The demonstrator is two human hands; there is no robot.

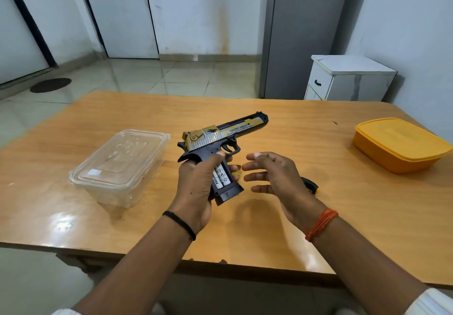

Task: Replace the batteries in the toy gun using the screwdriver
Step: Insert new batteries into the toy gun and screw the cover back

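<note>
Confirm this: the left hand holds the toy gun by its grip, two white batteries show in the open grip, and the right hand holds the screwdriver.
Wrong on one point. In the head view the right hand is open and holds nothing; the screwdriver lies on the table behind it. The left hand does hold the toy gun, with two white batteries showing.

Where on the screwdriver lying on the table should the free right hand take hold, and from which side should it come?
Probably the black-and-yellow handle end: that is the only part of the screwdriver showing, poking out to the right from behind the right hand. It lies flat on the table, so come down from above and wrap the fingers around it. The shaft is hidden, so its direction cannot be told.
</note>
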